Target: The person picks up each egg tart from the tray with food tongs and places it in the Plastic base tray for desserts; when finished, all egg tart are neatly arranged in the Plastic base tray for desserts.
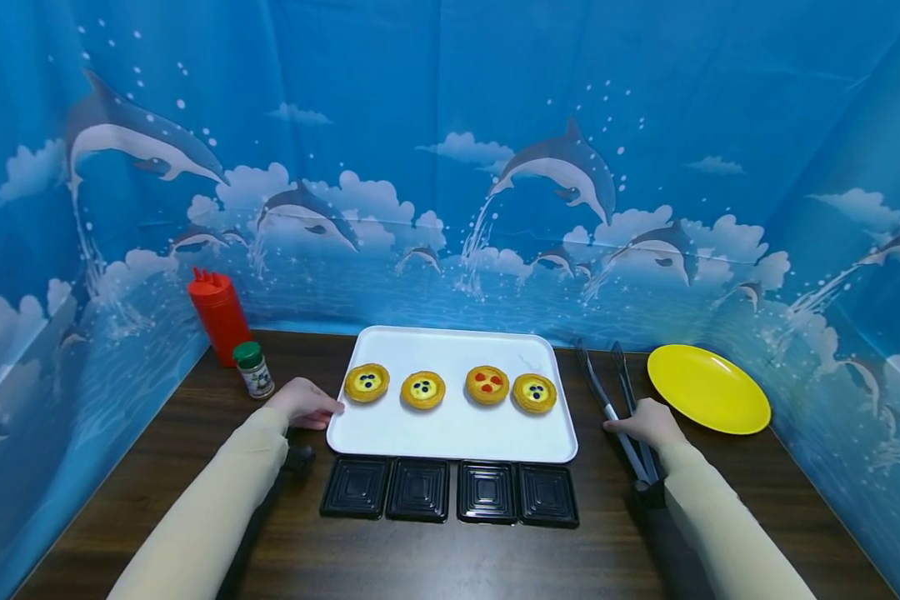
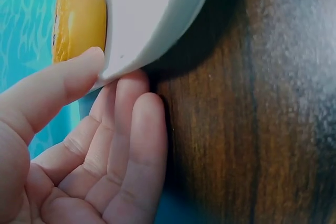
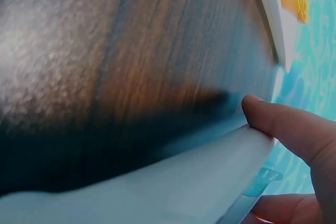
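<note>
My left hand is at the left edge of a white tray. In the left wrist view the thumb lies over the rim, beside an egg tart, and the fingers are tucked beneath. Across the tray stand several tarts; one tart has red pieces on top, while the others, like this tart, bear dark dots. Right of the tray, my right hand grips long grey tongs with dark ends. Its thumb presses the pale handle in the right wrist view, with fingers on the far side.
Several black square dishes line up in front of the tray. A yellow plate lies at the far right. On the left are a red squeeze bottle and a green-capped shaker. A dolphin-print curtain backs the brown table.
</note>
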`<state>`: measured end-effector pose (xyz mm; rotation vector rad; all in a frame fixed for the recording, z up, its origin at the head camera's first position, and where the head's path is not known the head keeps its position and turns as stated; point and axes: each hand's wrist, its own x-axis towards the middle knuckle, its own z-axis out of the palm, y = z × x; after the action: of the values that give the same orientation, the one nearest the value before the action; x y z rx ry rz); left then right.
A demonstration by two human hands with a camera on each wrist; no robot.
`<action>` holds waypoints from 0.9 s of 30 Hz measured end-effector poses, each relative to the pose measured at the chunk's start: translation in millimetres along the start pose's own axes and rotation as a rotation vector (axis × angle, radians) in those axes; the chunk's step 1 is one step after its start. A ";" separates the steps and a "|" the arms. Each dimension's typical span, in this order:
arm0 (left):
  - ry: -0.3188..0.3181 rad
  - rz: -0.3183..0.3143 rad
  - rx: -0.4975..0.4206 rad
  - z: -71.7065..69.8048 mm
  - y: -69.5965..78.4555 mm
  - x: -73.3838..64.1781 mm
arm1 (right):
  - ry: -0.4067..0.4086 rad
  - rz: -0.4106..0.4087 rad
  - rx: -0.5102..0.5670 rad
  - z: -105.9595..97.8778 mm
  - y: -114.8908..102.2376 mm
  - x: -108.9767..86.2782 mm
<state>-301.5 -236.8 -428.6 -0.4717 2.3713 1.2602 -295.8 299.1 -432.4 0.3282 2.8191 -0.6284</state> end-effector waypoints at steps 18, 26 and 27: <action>0.009 0.013 -0.009 2.5 0.9 -2.0 | 0.023 -0.097 0.104 -5.1 16.9 -1.0; 0.018 0.001 -0.004 3.5 -0.2 -0.6 | 0.127 -0.185 0.112 -1.7 32.2 -4.5; 0.018 0.001 -0.003 3.8 -0.5 -0.1 | 0.148 -0.185 0.123 -0.9 33.3 -6.1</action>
<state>-300.4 -233.8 -430.8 -0.4845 2.3853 1.2652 -281.3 327.9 -442.8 0.1409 2.9822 -0.8525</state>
